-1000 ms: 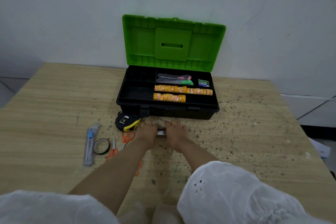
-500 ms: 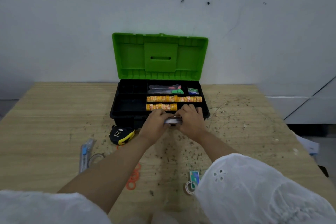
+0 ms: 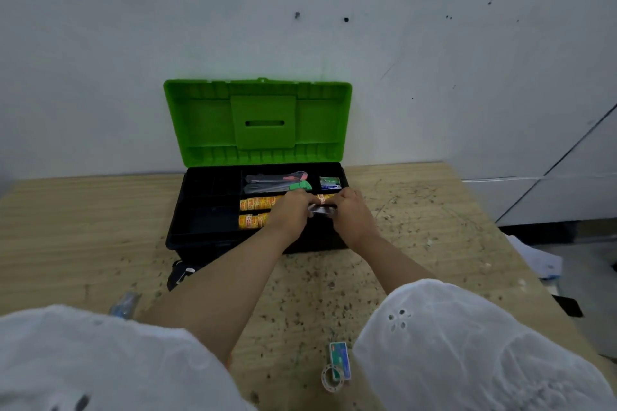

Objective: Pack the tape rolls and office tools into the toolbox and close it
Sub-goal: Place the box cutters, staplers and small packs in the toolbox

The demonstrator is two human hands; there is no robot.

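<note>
The black toolbox [image 3: 187, 210] stands open against the wall, its green lid [image 3: 257, 120] upright. Two rows of orange tape rolls [image 3: 257, 203] lie in the tray, with cutters [image 3: 277, 182] and a small green-white box [image 3: 330, 182] behind them. My left hand [image 3: 290, 210] and my right hand [image 3: 350, 213] hold a small silvery-grey item [image 3: 322, 209] between them, just above the tray's front right part. What the item is I cannot make out. A black tape measure [image 3: 178, 274] sits on the table in front of the box, half hidden by my left forearm.
On the wooden table [image 3: 66, 227] near me lie a clear tape roll [image 3: 332, 377] and a small green box [image 3: 340, 357]. A blue cutter [image 3: 125, 304] peeks out at the left above my sleeve. The wall stands right behind the box; the table's right edge drops off.
Both hands lifted the small silvery item off the table in front of the box and carried it forward over the tray's front right part. The camera tilted, shifting the scene.
</note>
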